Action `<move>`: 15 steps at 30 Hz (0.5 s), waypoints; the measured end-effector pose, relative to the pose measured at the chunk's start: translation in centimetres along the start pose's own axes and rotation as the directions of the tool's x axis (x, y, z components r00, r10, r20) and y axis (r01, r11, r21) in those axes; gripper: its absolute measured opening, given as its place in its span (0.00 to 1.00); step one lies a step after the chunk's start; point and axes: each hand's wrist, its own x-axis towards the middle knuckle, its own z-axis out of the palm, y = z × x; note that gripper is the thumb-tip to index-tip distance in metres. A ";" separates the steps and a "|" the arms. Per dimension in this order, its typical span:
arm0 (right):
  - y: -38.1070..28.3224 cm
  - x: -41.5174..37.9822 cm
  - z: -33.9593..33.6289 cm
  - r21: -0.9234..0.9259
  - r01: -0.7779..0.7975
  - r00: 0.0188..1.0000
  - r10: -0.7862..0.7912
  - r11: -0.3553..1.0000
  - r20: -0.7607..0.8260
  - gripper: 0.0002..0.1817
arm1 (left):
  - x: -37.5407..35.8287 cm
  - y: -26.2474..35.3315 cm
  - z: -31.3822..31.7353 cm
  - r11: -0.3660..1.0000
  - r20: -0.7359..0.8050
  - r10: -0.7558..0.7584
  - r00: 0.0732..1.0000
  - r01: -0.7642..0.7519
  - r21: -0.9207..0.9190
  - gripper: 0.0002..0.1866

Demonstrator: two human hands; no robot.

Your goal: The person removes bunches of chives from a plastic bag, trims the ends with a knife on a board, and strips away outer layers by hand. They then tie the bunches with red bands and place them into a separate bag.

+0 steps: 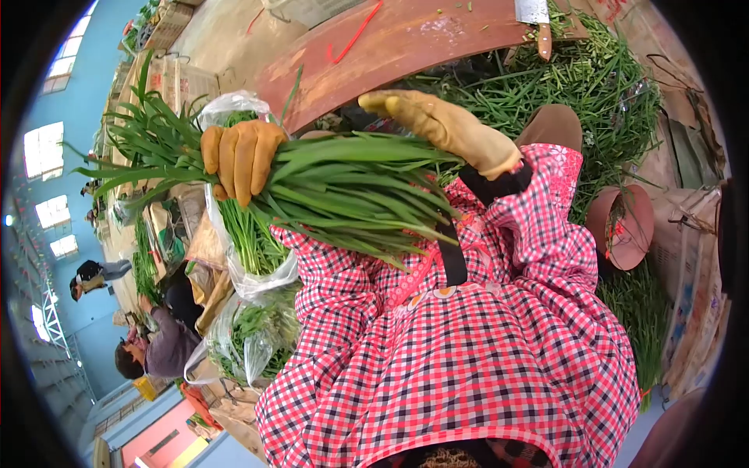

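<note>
My left hand (243, 160), in a tan work glove, is closed around a bunch of Chinese chives (351, 175). The long flat leaves lie sideways across my front, fanning past the hand at the left and reaching toward my chest on the right. My right hand (445, 129), gloved too, hovers just above the right end of the bunch, fingers stretched out and nothing in them. Beyond it a reddish wooden board (328, 70) carries a red string (355, 35) and a cleaver (538, 27) with a wooden handle.
A large heap of loose green stalks (577, 93) lies at the right. A pink round container (624, 226) stands below it. Plastic bags of greens (261, 281) sit by my left arm. Farther left, a person in a dark top (168, 339) bends over greens, and another person (97, 274) is behind.
</note>
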 end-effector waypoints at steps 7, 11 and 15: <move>3.6 -3.9 3.8 0.399 -0.187 0.936 0.040 0.898 0.349 0.48 | -2.8 2.3 0.0 0.991 -0.128 0.050 0.991 -0.032 0.133 0.12; -0.1 -5.2 5.4 0.399 -0.341 0.920 0.216 0.851 0.326 0.51 | -4.8 4.4 -1.2 0.988 -0.173 0.075 0.982 -0.050 0.147 0.11; -0.7 -5.3 7.5 0.150 -0.386 0.902 0.338 0.910 0.268 0.59 | -5.5 4.6 -1.7 0.990 -0.311 0.086 0.947 -0.046 0.133 0.13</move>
